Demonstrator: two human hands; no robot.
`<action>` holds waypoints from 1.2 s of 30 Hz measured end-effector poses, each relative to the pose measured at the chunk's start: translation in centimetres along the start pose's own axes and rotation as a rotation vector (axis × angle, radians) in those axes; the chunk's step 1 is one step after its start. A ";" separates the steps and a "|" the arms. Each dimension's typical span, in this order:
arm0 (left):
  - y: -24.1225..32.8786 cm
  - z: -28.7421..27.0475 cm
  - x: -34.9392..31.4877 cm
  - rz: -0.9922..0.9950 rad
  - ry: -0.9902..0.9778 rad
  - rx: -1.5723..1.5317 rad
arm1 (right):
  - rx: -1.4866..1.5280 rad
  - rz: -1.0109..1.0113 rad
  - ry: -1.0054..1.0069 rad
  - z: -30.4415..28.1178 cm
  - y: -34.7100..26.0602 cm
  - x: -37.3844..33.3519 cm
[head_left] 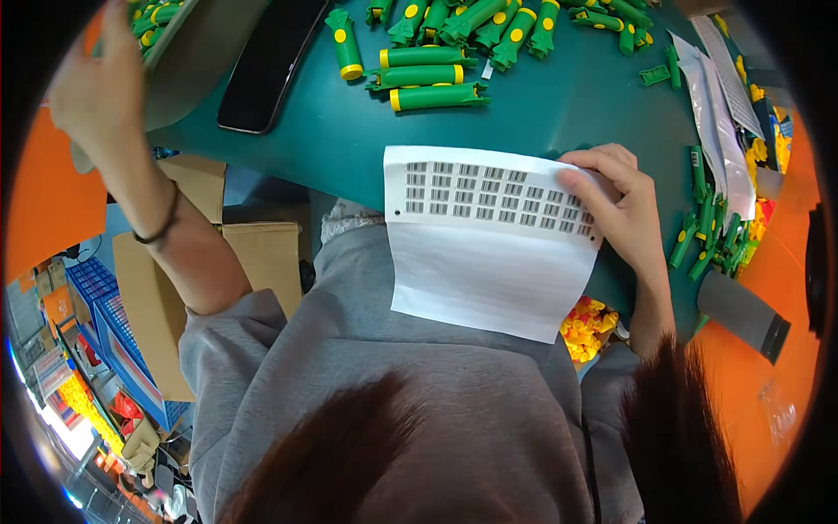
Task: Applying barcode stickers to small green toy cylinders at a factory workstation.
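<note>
- We hold a white sheet (489, 279) to the right of the black phone (271, 65) and nearer our body than it is; the phone lies on the green tabletop (340, 148).
- Our right hand (624, 205), farther right of the phone than most of the sheet, has its grip pinched on the sheet near its upper right corner, thumb on top and fingers seemingly behind.
- We judge that this corner hold leaves most of the small striped labels (489, 192) uncovered and facing us, while the loose part slopes over our grey top (393, 375).
- The labels fill the band of the sheet nearer the phone; the blank band points toward our body, away from the phone.
- The label rows run left to right, dipping at the end farther from the phone. A bend crosses the sheet, so we cannot tell its long axis.
- Our left hand (100, 87) is left of the phone, beside a grey bin (188, 70); it is blurred, and we cannot tell whether its grip is wide, narrow or holding anything.
- Right of the phone, three green tubes (441, 98) lie side by side, long axes left to right, perhaps for easy reach.
</note>
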State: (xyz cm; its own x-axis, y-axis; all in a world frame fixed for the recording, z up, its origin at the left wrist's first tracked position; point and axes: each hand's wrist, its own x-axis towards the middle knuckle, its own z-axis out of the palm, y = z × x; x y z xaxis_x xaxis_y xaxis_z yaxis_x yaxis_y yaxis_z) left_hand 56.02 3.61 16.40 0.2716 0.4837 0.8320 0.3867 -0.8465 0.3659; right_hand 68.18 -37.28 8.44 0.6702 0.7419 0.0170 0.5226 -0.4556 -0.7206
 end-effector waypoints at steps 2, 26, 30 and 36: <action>1.7 0.7 -3.7 0.327 -0.124 -0.019 | 0.063 0.044 -0.007 0.3 0.4 0.6; 11.0 1.0 -19.6 0.479 -0.644 -0.766 | -0.283 -0.640 -0.083 3.9 -5.6 11.1; 11.2 1.1 -19.3 0.415 -0.712 -0.772 | -0.429 -0.620 -0.287 3.5 -6.7 13.2; 10.3 1.3 -19.4 0.070 -0.757 -0.901 | 0.003 -0.393 -0.094 -0.1 -7.2 8.8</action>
State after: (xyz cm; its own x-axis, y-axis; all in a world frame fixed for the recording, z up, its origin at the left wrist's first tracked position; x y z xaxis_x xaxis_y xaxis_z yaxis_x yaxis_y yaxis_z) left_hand 55.85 -14.20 3.51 0.8388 0.1817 0.5132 -0.3296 -0.5808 0.7444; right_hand 70.34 -27.54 13.86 0.3684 0.9011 0.2288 0.7280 -0.1266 -0.6737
